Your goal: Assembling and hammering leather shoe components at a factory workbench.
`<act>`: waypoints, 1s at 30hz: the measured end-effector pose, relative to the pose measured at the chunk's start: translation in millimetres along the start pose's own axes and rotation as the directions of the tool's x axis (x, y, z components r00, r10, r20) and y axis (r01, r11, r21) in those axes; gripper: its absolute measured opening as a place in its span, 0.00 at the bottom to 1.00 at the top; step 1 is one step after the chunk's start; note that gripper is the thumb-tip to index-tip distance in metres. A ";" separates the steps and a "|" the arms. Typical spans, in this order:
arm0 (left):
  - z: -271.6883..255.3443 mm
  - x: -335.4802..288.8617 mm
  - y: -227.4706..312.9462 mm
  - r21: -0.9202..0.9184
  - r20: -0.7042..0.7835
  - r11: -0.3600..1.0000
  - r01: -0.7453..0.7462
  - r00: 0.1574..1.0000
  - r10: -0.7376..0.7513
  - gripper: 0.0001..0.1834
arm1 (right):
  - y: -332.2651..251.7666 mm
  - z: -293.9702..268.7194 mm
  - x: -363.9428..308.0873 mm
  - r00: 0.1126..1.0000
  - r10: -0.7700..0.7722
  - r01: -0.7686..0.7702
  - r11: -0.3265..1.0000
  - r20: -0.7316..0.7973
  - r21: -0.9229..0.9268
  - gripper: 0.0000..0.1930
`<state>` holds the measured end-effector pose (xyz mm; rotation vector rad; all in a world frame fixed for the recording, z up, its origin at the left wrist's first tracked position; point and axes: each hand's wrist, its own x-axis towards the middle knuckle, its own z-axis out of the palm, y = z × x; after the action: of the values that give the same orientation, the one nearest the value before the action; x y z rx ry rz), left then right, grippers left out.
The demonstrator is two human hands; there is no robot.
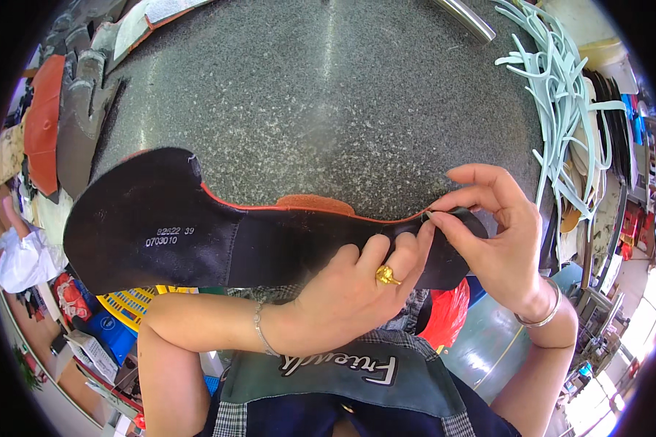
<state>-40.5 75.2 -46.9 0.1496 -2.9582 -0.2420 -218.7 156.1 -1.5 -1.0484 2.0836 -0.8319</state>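
Note:
A long, curved leather shoe-upper piece (270,237) lies along the near edge of the grey speckled table (306,109). Its black lining faces up, with pale printed marks at the left, and orange-red leather shows along its far edge. My left hand (364,291), wearing a gold ring, rests on the right half with its fingers bent against the lining. With thumb and forefinger, my right hand (499,229) pinches the far edge near the right end, close to the left fingertips. What lies under my left fingers is hidden.
Pale blue straps (561,102) lie heaped at the right edge. A metal bar (468,20) lies at the far right. Dark leather pieces (84,124) and a red piece (44,124) are stacked at left. Below the table sit a yellow basket (127,306) and a red plastic bag (448,317).

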 end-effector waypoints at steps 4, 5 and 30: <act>1.2 -1.8 -1.9 0.047 -0.010 0.999 -0.023 1.000 0.023 0.50 | 0.3 -2.6 3.6 0.999 0.002 -0.006 0.997 0.049 0.083 0.25; 0.2 -1.9 -2.4 0.065 0.000 0.997 -0.041 0.999 0.041 0.51 | 1.0 -3.1 4.8 0.999 0.002 -0.008 0.990 0.041 0.144 0.25; -5.4 -2.7 -3.9 0.096 0.084 0.992 -0.086 0.993 0.078 0.47 | -6.9 -23.6 5.0 0.972 -0.236 0.222 0.932 -0.013 -0.286 0.12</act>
<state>-36.5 70.9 -42.7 0.0311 -3.0492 -0.0911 -236.3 154.4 16.3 -1.4612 2.1923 -0.6843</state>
